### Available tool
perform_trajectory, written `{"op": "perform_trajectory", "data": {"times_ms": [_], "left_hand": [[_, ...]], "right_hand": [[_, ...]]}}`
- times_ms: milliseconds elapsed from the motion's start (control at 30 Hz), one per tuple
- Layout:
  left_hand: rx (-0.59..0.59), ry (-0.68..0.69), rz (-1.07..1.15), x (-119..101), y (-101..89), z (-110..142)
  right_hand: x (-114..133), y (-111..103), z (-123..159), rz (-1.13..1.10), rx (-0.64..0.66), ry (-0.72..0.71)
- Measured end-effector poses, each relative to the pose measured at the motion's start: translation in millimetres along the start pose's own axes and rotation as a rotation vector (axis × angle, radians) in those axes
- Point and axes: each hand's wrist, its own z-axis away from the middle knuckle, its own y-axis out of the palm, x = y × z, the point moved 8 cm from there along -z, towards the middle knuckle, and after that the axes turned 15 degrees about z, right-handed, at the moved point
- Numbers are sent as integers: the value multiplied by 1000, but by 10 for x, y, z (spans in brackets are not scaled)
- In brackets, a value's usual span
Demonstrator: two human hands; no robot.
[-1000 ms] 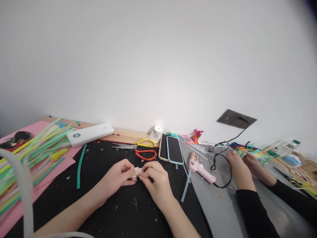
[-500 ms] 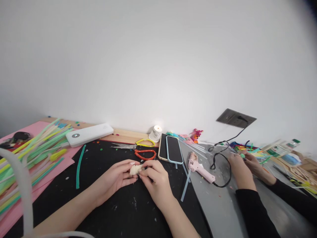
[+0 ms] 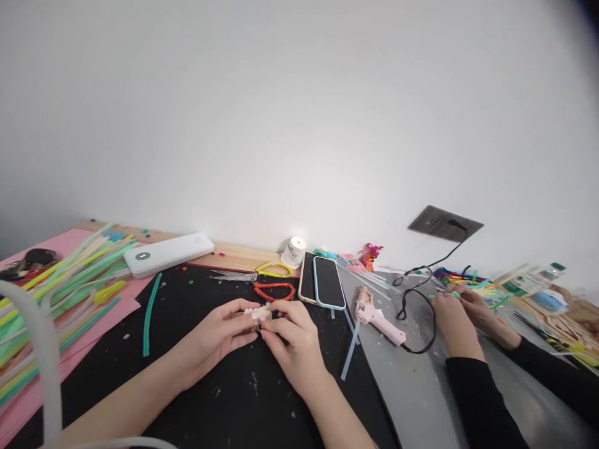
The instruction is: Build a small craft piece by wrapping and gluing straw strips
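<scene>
Between my two hands is a small cream-coloured fuzzy piece (image 3: 256,313), perhaps coiled pipe cleaner; its exact shape is partly covered by fingers. My left hand (image 3: 219,333) pinches it from the left with thumb and fingers. From the right, the fingertips of my right hand (image 3: 294,337) close on its other end. Just beyond the hands lie scissors (image 3: 274,291) with one yellow and one red handle, blades pointing left. A teal pipe cleaner (image 3: 150,315) rests on the black mat (image 3: 224,399) to the left of my hands.
Pipe cleaners (image 3: 70,299) pile on pink paper at left, beside a white oblong device (image 3: 171,254). Two phones (image 3: 329,282), a white cup-like object (image 3: 294,252) and a pink glue gun (image 3: 381,321) with its cord lie ahead and right. A co-worker's hands (image 3: 461,318) work at far right.
The cream piece has been turned in my fingers, and my left thumb now covers more of it. My hands stay in nearly the same place. The co-worker's hands shift slightly.
</scene>
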Motion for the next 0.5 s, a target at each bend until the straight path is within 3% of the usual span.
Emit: {"op": "perform_trajectory", "data": {"times_ms": [333, 500], "left_hand": [[-19, -12, 1, 13, 15, 14], [-35, 18, 5, -31, 17, 14]], "right_hand": [[-176, 58, 11, -239, -12, 236], [-180, 9, -1, -249, -16, 258]]}}
